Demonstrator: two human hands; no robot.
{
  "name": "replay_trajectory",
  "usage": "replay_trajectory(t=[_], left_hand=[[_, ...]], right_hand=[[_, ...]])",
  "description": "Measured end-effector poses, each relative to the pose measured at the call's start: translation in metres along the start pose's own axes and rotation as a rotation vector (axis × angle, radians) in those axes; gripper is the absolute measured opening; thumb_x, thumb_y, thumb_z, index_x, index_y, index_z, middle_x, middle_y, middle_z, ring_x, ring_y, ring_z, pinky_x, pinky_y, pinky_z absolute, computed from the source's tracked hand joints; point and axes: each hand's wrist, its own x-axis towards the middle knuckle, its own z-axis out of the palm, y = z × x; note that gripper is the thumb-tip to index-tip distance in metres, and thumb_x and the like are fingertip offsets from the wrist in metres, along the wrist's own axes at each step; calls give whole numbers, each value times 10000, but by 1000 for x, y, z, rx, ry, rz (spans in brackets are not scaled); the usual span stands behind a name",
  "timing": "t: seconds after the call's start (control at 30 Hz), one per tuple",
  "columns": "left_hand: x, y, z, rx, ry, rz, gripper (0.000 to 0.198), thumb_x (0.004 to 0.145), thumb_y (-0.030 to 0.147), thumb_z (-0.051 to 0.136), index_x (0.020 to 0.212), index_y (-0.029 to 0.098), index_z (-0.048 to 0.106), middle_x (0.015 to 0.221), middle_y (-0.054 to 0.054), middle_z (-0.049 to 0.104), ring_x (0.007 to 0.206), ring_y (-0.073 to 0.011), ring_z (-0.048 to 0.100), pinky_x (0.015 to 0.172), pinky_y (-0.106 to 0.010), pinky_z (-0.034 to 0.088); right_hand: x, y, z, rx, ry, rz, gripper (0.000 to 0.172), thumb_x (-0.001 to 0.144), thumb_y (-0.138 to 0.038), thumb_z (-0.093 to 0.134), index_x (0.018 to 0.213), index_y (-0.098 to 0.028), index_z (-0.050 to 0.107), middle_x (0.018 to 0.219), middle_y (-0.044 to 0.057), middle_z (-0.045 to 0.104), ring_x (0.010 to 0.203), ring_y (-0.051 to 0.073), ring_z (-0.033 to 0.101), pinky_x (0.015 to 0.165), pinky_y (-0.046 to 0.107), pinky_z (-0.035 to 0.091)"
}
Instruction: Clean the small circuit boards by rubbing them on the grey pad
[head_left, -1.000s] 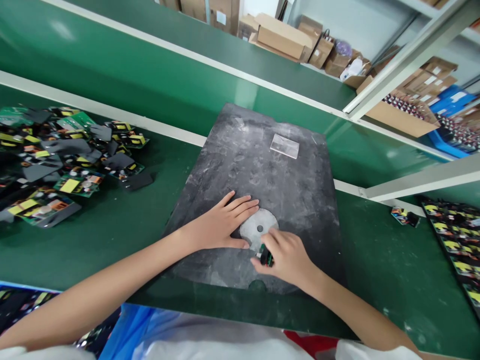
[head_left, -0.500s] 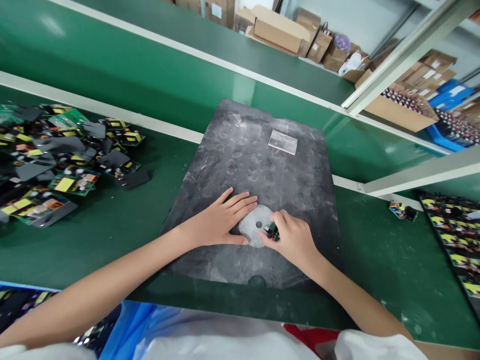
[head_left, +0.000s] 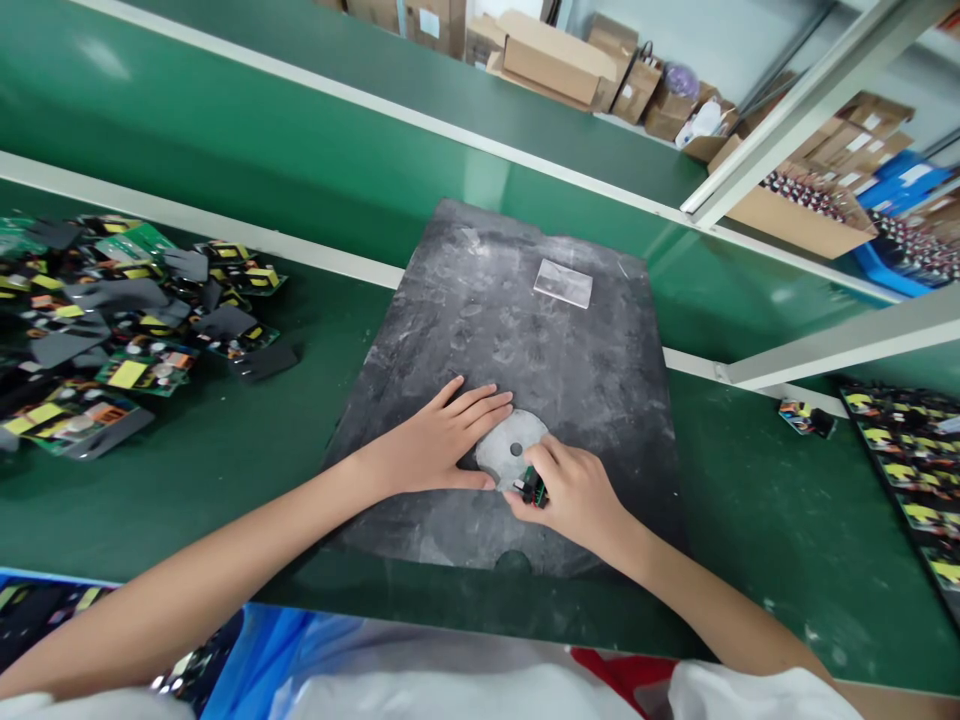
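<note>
A round grey disc with a small hole in its middle lies on a worn black mat. My left hand rests flat at the disc's left side, fingers stretched out and thumb against its lower edge. Between the thumb and fingers of my right hand is a small circuit board with green and black parts, held at the disc's lower right edge. Much of the board is hidden by my fingers. Farther up the mat lies a flat, pale rectangular plate.
Circuit boards with yellow-taped parts and dark sheets form a heap at left. A single circuit board lies at right, beside a black tray of boards. Cardboard boxes stand behind the green partition.
My right hand has moved slightly toward me and to the left with the circuit board, along the disc's edge. My left hand stays in place on the disc.
</note>
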Motion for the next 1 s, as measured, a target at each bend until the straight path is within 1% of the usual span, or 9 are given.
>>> replay_trajectory(t=[0.13, 0.33, 0.57, 0.73, 1.0], left_hand=[[0, 0, 0, 3, -4, 0, 866, 893, 743, 299, 1527, 160, 217, 1587, -73, 224, 1472, -263, 173, 1190, -440, -52], [0, 1, -1, -9, 1, 0, 864, 890, 743, 310, 1526, 166, 221, 1581, -81, 244, 1466, -273, 195, 1192, -454, -28], [0, 1, -1, -6, 4, -2, 860, 890, 744, 306, 1530, 178, 207, 1584, -84, 233, 1469, -269, 184, 1191, -448, -36], [-1, 1, 0, -12, 16, 3, 854, 894, 738, 304, 1530, 177, 206, 1587, -74, 227, 1471, -264, 178, 1192, -443, -43], [-2, 0, 3, -11, 32, 5, 852, 905, 728, 295, 1533, 161, 197, 1591, -60, 214, 1475, -253, 162, 1192, -426, -64]], right_hand=[[0, 0, 1, 10, 13, -4, 237, 840, -410, 528, 790, -180, 501, 662, -11, 514, 534, 106, 511, 495, 221, 327], [-1, 0, 1, 14, 22, -1, 238, 842, -411, 531, 779, -185, 488, 657, -15, 496, 523, 102, 489, 491, 216, 324], [-2, -2, 1, 6, 15, 2, 235, 861, -410, 503, 795, -185, 496, 668, -4, 500, 552, 122, 511, 500, 224, 351], [-2, -2, -1, 19, 5, -4, 245, 884, -407, 477, 798, -179, 498, 670, -5, 489, 535, 109, 489, 486, 210, 351], [-3, -2, 0, 42, -20, -4, 246, 883, -416, 483, 820, -180, 504, 685, 4, 504, 547, 120, 496, 493, 221, 370]])
